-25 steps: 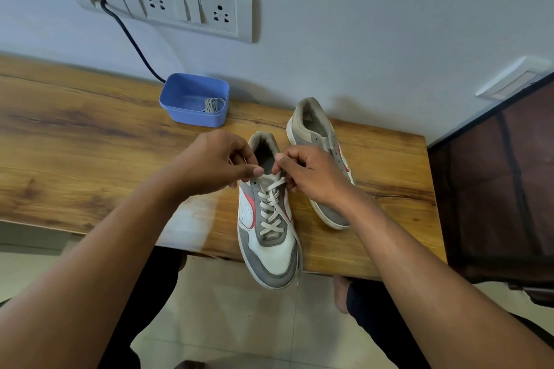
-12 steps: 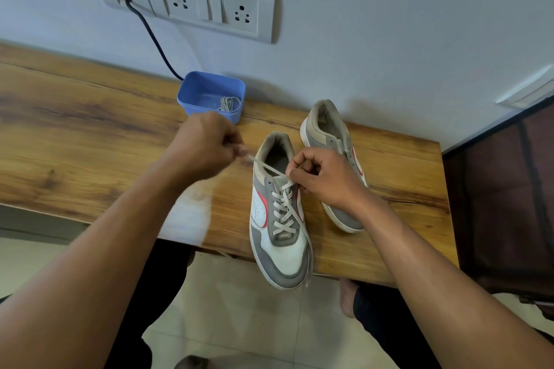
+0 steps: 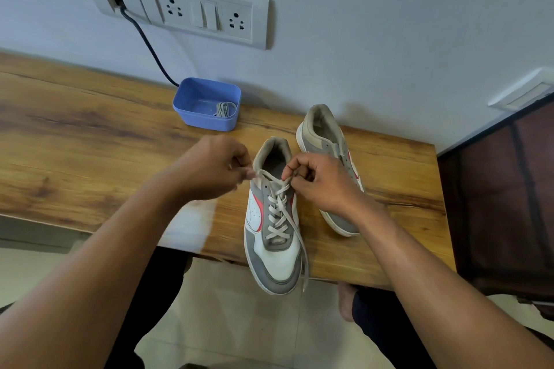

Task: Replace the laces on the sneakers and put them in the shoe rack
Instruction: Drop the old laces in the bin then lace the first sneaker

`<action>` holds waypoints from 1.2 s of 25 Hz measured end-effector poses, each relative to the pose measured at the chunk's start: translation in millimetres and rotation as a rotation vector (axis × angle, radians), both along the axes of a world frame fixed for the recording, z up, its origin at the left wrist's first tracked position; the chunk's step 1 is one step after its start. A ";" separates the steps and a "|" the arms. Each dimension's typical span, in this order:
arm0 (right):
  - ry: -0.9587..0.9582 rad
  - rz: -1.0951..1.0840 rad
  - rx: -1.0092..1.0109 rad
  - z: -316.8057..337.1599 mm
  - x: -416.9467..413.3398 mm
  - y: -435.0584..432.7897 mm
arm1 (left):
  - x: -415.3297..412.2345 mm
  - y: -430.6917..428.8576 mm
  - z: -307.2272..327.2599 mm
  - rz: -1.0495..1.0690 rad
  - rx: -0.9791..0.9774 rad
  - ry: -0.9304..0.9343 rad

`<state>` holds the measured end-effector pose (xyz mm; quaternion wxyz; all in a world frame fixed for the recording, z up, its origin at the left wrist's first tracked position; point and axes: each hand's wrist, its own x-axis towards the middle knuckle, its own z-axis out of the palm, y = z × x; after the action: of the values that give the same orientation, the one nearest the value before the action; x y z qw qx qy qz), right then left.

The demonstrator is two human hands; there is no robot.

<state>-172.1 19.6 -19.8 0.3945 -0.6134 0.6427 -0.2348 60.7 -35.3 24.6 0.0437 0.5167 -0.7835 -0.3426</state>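
The laced sneaker [image 3: 274, 249] stands on the counter [image 3: 90, 144] with its toe pointing at the person and jutting out over the near edge. A pale lace [image 3: 277, 213] crosses up its tongue in neat X's, and one loose end trails down the right side of the toe and hangs past the counter edge.

Both hands are at this sneaker's collar, apart, one on each side. The left hand [image 3: 209, 171] is just left of the collar, and its thumb and fingers pinch a lace end that runs taut to the top eyelets. The right hand [image 3: 317, 180] is just right of the collar, its fingers curled and pinching the lace where it leaves the top right eyelet.

A second sneaker [image 3: 323, 141] lies behind and right of the laced one, partly hidden by the right hand, and no lace shows on it.

Farther back and left of the laced sneaker, a blue tub [image 3: 207, 105] sits against the wall with a coiled lace [image 3: 223, 109] in its right corner. Above the tub, a socket panel [image 3: 207, 13] is set in the wall, and a dark cable [image 3: 147, 42] drops from it behind the tub.
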 end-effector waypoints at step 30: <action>-0.298 -0.085 0.247 35.6 3.4 15.0 | -32.8 44.4 27.8 -0.176 0.357 0.527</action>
<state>-168.6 34.6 15.8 0.5474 -0.4912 0.6262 -0.2587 27.8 9.1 52.5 0.1239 0.3399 -0.7145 -0.5988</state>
